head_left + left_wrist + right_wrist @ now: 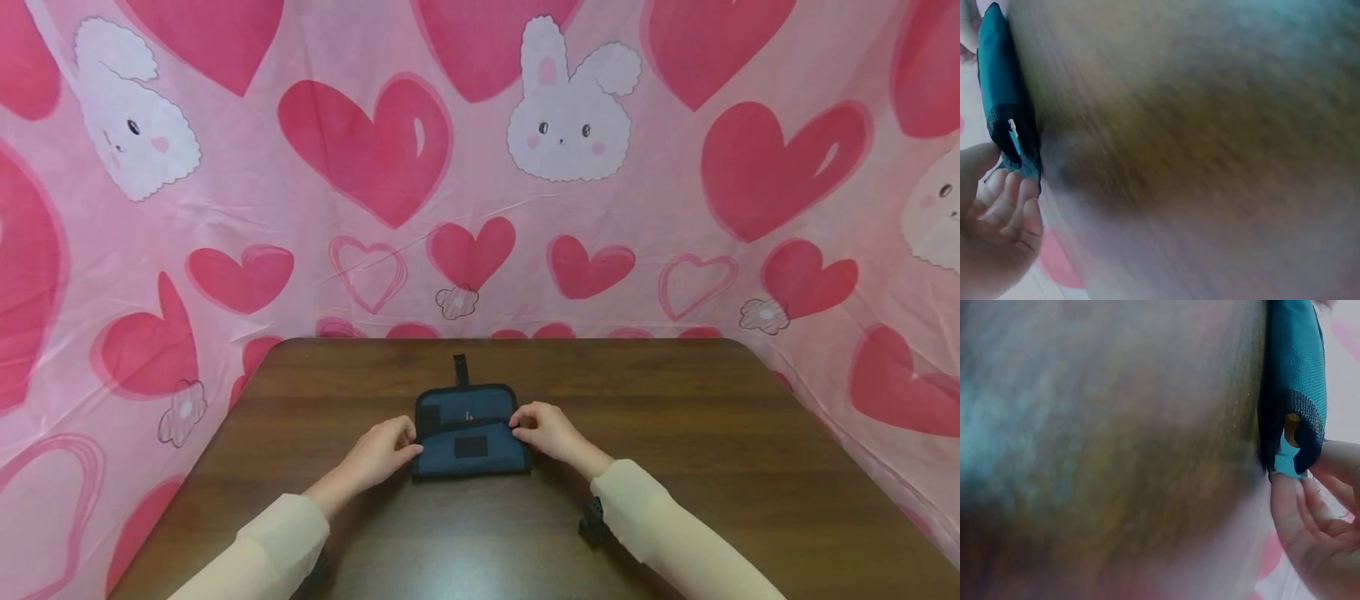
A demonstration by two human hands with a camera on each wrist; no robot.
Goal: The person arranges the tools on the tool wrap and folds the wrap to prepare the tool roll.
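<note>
A blue fabric pouch (491, 454) with black trim lies on the wooden table, its lower part folded up over the back panel. A black strap (461, 371) sticks out from its far edge, and a dark patch (471, 447) sits on the folded part. At the left edge, my left hand (386, 450) pinches the pouch between thumb and fingers. My right hand (551, 429) pinches the right edge of the fold. Through the open side in the right wrist view, something yellow (1292, 430) shows inside; most of the contents are hidden.
The brown wooden table (675, 400) stretches out around the pouch. Behind it and at both sides hangs a pink cloth (480, 192) with hearts and rabbits. A small black device (592, 523) sits under my right wrist.
</note>
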